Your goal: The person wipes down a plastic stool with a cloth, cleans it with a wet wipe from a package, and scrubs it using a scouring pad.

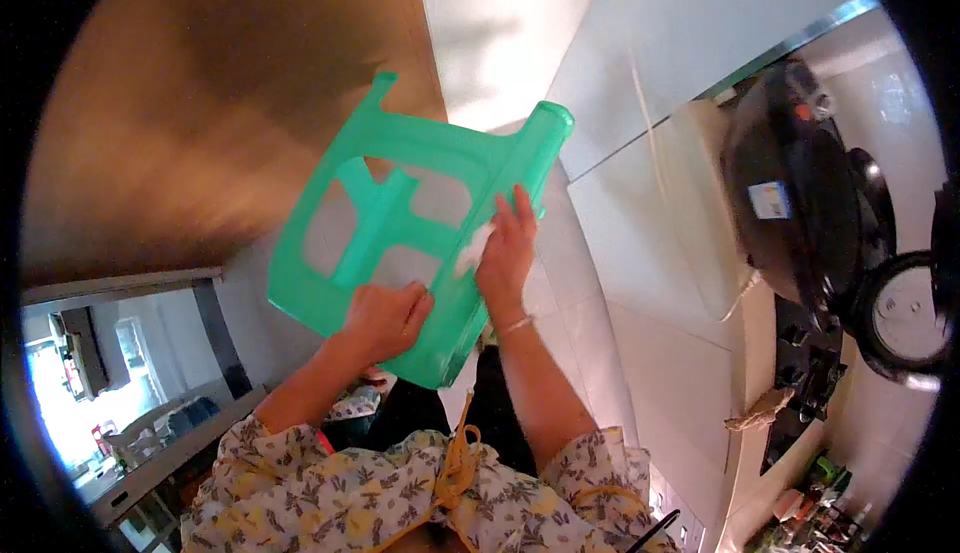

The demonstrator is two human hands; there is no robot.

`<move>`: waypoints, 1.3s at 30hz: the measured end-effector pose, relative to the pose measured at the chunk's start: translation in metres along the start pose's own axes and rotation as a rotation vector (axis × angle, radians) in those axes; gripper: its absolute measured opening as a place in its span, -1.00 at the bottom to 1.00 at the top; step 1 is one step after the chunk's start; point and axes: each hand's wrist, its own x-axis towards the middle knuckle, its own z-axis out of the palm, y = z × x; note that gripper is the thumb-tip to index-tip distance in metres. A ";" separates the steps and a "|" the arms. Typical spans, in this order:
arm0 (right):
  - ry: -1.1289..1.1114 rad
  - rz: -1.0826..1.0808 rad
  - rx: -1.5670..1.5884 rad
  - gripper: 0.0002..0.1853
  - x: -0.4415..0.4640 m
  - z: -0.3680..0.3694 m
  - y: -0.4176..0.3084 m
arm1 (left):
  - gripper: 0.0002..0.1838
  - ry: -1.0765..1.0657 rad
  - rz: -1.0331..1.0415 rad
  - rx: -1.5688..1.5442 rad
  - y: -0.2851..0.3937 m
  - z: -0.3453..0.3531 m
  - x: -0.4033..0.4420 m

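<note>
A flat green plastic frame with large openings and a thick tubular edge hangs tilted in front of my body. My left hand is closed around a bar at its lower side, the fingers curled through an opening. My right hand presses against the thick right edge, fingers pointing up along it, the thumb side hidden behind a pale patch. The frame's upper corner, with a small hooked tip, points away from me.
Right of me is a counter with white cabinet doors, a black pan, a round glass lid and a black stove. A brown wooden surface fills the upper left. Bottles stand at the lower right.
</note>
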 end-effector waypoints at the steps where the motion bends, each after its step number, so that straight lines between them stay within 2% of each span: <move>1: 0.076 -0.101 -0.129 -0.61 0.024 -0.010 -0.009 | -0.71 0.005 0.011 -0.024 0.009 -0.016 -0.009; 2: 0.153 -0.200 -0.255 -0.56 0.040 -0.014 -0.021 | -0.72 0.011 0.020 -0.047 0.017 -0.029 -0.018; 3: 0.161 -0.227 -0.240 -0.56 0.047 -0.015 -0.042 | -0.72 0.038 0.026 -0.031 0.024 -0.040 -0.024; 5: 0.376 -0.185 -0.203 -0.47 0.055 -0.019 -0.078 | -0.76 0.081 -0.006 -0.019 0.038 -0.056 -0.034; 6: 0.382 -0.210 -0.186 -0.47 0.050 -0.018 -0.088 | -0.76 0.107 0.001 -0.005 0.040 -0.061 -0.037; 8: 0.240 -0.269 -0.204 -0.44 0.013 -0.012 -0.107 | -0.78 0.231 0.069 -0.050 0.035 -0.068 -0.045; 9: 0.154 -0.373 -0.135 -0.47 -0.016 -0.008 -0.118 | -0.78 0.251 0.086 -0.037 0.030 -0.068 -0.048; 12: -0.081 -0.516 -0.016 -0.81 -0.084 -0.008 -0.142 | -0.80 0.330 0.026 -0.058 0.021 -0.061 -0.056; 15: -0.120 -0.595 0.083 -0.89 -0.085 -0.013 -0.140 | -0.81 0.252 0.054 -0.038 0.026 -0.072 -0.079; 16: -0.105 -0.675 0.059 -0.85 -0.066 -0.014 -0.135 | -0.81 0.230 0.047 -0.036 0.029 -0.079 -0.085; 18: 0.059 -0.677 -0.040 -0.82 -0.011 -0.023 -0.136 | -0.81 0.215 0.042 -0.033 0.033 -0.088 -0.100; 20: 0.065 -0.753 -0.053 -0.78 0.047 -0.041 -0.144 | -0.81 0.230 0.150 0.006 0.034 -0.095 -0.116; 21: 0.055 -0.701 0.040 -0.76 0.068 -0.047 -0.148 | -0.81 0.237 0.154 0.013 0.034 -0.096 -0.124; 22: 0.063 -0.728 -0.045 -0.76 0.095 -0.055 -0.149 | -0.81 0.237 0.151 0.008 0.034 -0.096 -0.133; 23: 0.135 -0.776 -0.114 -0.76 0.118 -0.062 -0.150 | -0.82 0.238 0.147 0.003 0.034 -0.096 -0.138; 24: 0.197 -0.699 -0.100 -0.76 0.130 -0.068 -0.156 | -0.82 0.248 0.149 0.008 0.034 -0.096 -0.140; 25: 0.253 -0.717 -0.088 -0.79 0.137 -0.067 -0.157 | -0.81 0.276 0.193 0.002 0.034 -0.095 -0.143; 27: 0.176 -0.649 0.013 -0.76 0.123 -0.056 -0.159 | -0.80 0.311 0.226 -0.011 0.036 -0.091 -0.147; 31: -0.191 -0.859 -0.178 -0.77 0.015 -0.031 -0.168 | -0.78 0.365 0.197 -0.028 0.039 -0.086 -0.143; 33: -0.295 -0.905 -0.096 -0.81 -0.040 -0.022 -0.167 | -0.77 0.355 0.169 -0.042 0.037 -0.084 -0.146; 34: -0.295 -0.904 -0.096 -0.81 -0.043 -0.025 -0.171 | -0.78 0.320 0.181 -0.001 0.035 -0.082 -0.149; 36: -0.431 -0.876 -0.057 -0.79 -0.047 -0.035 -0.173 | -0.78 0.280 0.188 0.033 0.034 -0.079 -0.152; 39: -0.478 -1.017 -0.196 -0.80 0.028 -0.043 -0.152 | -0.78 0.353 0.209 0.025 0.037 -0.080 -0.154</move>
